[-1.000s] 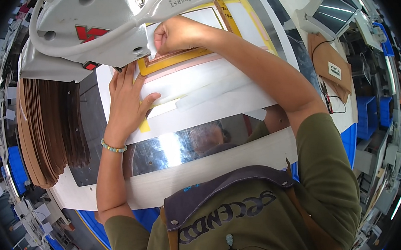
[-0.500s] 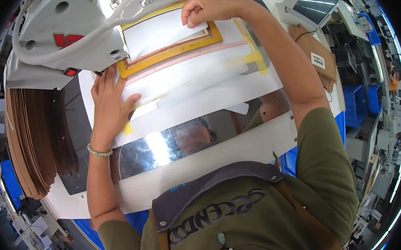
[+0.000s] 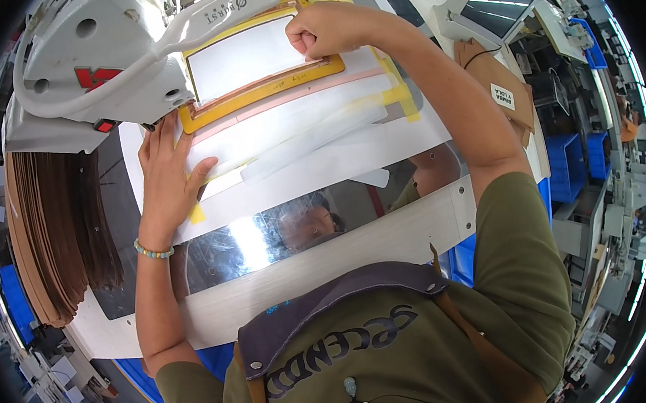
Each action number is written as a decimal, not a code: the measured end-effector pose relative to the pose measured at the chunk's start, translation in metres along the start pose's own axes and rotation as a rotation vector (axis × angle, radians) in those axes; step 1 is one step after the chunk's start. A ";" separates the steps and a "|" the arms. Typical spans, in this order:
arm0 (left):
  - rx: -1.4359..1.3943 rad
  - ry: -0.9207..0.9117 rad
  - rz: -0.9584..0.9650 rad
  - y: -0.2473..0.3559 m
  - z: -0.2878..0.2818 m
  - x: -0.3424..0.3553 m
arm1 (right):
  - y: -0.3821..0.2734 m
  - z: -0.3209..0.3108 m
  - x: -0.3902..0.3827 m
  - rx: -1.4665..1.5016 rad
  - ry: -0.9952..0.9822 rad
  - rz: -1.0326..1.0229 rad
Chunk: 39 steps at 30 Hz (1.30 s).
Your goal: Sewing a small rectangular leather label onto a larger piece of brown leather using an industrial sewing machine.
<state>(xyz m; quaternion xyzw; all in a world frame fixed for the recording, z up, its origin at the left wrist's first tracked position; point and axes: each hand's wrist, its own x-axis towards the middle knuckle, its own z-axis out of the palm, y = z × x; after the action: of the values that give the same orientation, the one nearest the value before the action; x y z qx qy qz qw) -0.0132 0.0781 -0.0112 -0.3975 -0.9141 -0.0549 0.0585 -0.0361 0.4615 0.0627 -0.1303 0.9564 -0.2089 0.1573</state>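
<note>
A yellow-edged rectangular frame lies on taped white sheets under the machine's overhang. Inside its opening sits a white sheet. At the frame's right end my right hand is closed, fingers curled down over the white sheet; whatever they may hold is hidden. My left hand rests palm down with fingers spread on the white backing sheet. Its fingertips reach the frame's lower left corner, beside the machine head. A pink strip runs along the frame's near side.
A grey-white sewing machine with a curved light arm stands at left. Brown strips hang in a stack below it. A shiny metal plate borders the table's near edge. Brown pieces and blue bins are at right.
The white sheet's near edge, earlier slanted with a gap inside the frame, now lies flatter and fills the opening. My right hand has lowered slightly; my left hand stays put.
</note>
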 end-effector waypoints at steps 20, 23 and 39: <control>0.001 0.040 -0.004 -0.003 0.000 0.000 | -0.017 0.012 0.025 -0.862 0.188 -0.004; -0.009 0.044 -0.008 0.001 -0.003 0.002 | 0.005 0.004 0.052 0.020 0.447 -0.368; -0.012 0.274 0.048 -0.006 0.006 -0.003 | -0.075 0.066 0.010 0.005 0.373 -0.265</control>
<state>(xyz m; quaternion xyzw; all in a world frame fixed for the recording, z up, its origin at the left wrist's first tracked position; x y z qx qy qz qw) -0.0156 0.0727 -0.0179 -0.4085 -0.8874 -0.1127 0.1816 -0.0084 0.3690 0.0364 -0.2138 0.9428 -0.2508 -0.0506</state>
